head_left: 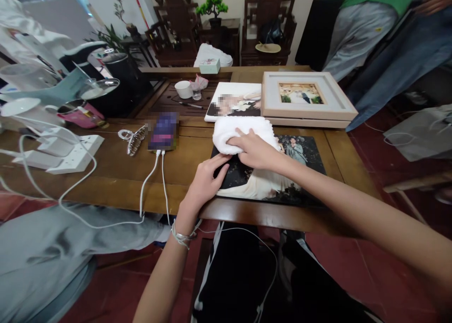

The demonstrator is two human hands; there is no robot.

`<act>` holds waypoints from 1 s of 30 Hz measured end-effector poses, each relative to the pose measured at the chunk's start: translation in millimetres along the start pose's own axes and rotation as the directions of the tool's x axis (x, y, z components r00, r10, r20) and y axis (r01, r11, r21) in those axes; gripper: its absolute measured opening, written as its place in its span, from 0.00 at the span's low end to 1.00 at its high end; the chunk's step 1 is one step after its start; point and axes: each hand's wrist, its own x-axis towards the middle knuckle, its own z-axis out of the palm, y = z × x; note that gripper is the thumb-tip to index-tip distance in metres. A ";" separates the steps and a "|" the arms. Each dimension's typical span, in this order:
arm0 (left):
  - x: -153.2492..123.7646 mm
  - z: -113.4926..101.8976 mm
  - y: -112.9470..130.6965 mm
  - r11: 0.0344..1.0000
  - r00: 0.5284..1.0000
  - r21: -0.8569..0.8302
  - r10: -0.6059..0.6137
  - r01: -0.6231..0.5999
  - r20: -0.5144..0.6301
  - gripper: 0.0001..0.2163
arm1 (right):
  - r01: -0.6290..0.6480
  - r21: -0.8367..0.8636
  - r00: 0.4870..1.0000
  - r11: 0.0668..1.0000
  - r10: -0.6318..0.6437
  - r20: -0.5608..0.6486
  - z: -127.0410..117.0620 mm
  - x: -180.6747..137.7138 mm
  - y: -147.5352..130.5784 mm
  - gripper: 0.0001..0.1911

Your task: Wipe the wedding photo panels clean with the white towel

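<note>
A white fluffy cloth [243, 127] lies bunched on the far left part of a dark wedding photo panel [310, 160]. My right hand [256, 149] grips this cloth, its fingers pressed into a fold. Beside it, my left hand [208, 177] rests at the panel's left edge, fingers stretched out and thumb apart; its fingertips reach the near edge of the cloth. The panel lies flat along the near edge of the wooden table [190, 181], and my right forearm passes over its right part.
Behind the cloth are another photo panel [243, 97] and a framed photo [307, 94]. To the left lie a phone [163, 131] with cables, a hair clip [133, 140] and a power strip [79, 153]. A white cup [183, 89] stands farther back. People are on both sides.
</note>
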 end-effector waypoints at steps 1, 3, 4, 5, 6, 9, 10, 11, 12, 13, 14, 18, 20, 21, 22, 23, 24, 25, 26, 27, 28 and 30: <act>-0.1 -0.1 -0.1 1.000 1.000 -0.004 0.000 0.000 -0.001 0.13 | -0.005 -0.001 1.000 1.000 0.005 0.003 1.0 -2.8 3.1 0.29; -0.2 -0.3 -0.1 1.000 1.000 -0.022 0.001 -0.001 0.004 0.14 | -0.034 -0.007 0.999 0.999 0.034 0.009 0.0 -13.9 13.6 0.29; -0.2 -0.5 0.0 0.999 1.000 -0.032 0.004 -0.004 0.009 0.15 | -0.059 -0.011 0.998 0.998 0.060 0.014 -2.0 -22.0 20.3 0.29; -0.2 -0.7 0.3 0.999 1.000 -0.042 0.007 -0.007 0.015 0.15 | -0.090 -0.016 0.996 0.996 0.090 0.020 -5.0 -31.5 27.8 0.29; -0.1 -0.9 0.6 0.999 1.000 -0.049 0.009 -0.008 0.018 0.15 | -0.124 -0.021 0.992 0.992 0.124 0.026 -8.8 -42.1 35.8 0.28; 0.0 -1.4 1.6 0.998 1.000 -0.056 0.008 -0.007 0.021 0.15 | -0.240 -0.056 0.970 0.969 0.242 0.032 -22.8 -76.5 59.6 0.25; 0.0 -1.5 1.9 0.998 1.000 -0.056 0.005 -0.004 0.019 0.15 | -0.284 -0.074 0.958 0.956 0.286 0.023 -27.2 -87.8 66.3 0.24; 0.0 -1.6 2.1 0.998 1.000 -0.056 0.003 -0.002 0.016 0.15 | -0.326 -0.088 0.945 0.941 0.328 0.006 -31.1 -98.8 71.6 0.23; -0.1 -1.5 2.2 0.999 1.000 -0.055 0.000 0.001 0.014 0.15 | -0.360 -0.092 0.932 0.928 0.361 -0.008 -34.1 -109.7 75.0 0.22; -0.1 -1.4 2.3 0.999 1.000 -0.054 -0.002 0.002 0.012 0.15 | -0.382 -0.085 0.924 0.920 0.382 -0.013 -36.1 -120.7 75.9 0.22; -0.2 -1.3 2.3 0.999 1.000 -0.052 -0.003 0.004 0.011 0.15 | -0.393 -0.067 0.919 0.917 0.393 -0.010 -36.9 -132.3 74.1 0.21; -0.1 -0.9 2.1 0.999 1.000 -0.047 -0.006 0.006 0.009 0.15 | -0.386 -0.003 0.921 0.923 0.385 0.064 -32.2 -188.9 42.7 0.22; 0.2 -0.8 2.1 0.999 1.000 -0.046 -0.007 0.008 0.009 0.15 | -0.338 0.003 0.935 0.941 0.335 0.114 -29.8 -218.7 21.3 0.25; 0.3 -0.8 2.2 0.999 1.000 -0.046 -0.007 0.008 0.010 0.15 | -0.314 0.003 0.940 0.949 0.310 0.140 -29.8 -230.9 12.4 0.26; 0.5 -0.8 2.3 0.999 1.000 -0.045 -0.008 0.008 0.011 0.15 | -0.297 0.005 0.943 0.955 0.292 0.160 -31.0 -239.8 5.8 0.26; 0.6 -0.9 2.3 0.999 1.000 -0.045 -0.008 0.008 0.011 0.15 | -0.290 0.011 0.943 0.957 0.284 0.177 -33.1 -244.5 2.4 0.27; 0.7 -1.0 2.3 0.999 1.000 -0.046 -0.008 0.009 0.012 0.15 | -0.298 0.021 0.937 0.954 0.288 0.197 -36.0 -244.7 2.4 0.26; 0.7 -1.1 2.3 0.999 1.000 -0.046 -0.008 0.008 0.013 0.15 | -0.320 0.030 0.929 0.947 0.308 0.207 -39.3 -240.3 6.0 0.26; 0.7 -1.3 2.3 0.999 1.000 -0.047 -0.007 0.007 0.014 0.15 | -0.350 0.036 0.920 0.936 0.337 0.201 -42.6 -231.7 12.9 0.25; 0.8 -1.6 2.2 0.999 1.000 -0.048 -0.006 0.007 0.016 0.15 | -0.378 0.037 0.913 0.925 0.367 0.178 -45.4 -219.9 22.4 0.24; 0.8 -1.8 2.2 0.999 1.000 -0.050 -0.006 0.007 0.019 0.15 | -0.406 0.031 0.905 0.913 0.398 0.150 -47.4 -205.7 33.9 0.23; 0.7 -2.3 2.3 0.999 1.000 -0.053 -0.007 0.008 0.022 0.15 | -0.396 0.006 0.916 0.918 0.394 0.081 -48.2 -175.2 58.3 0.22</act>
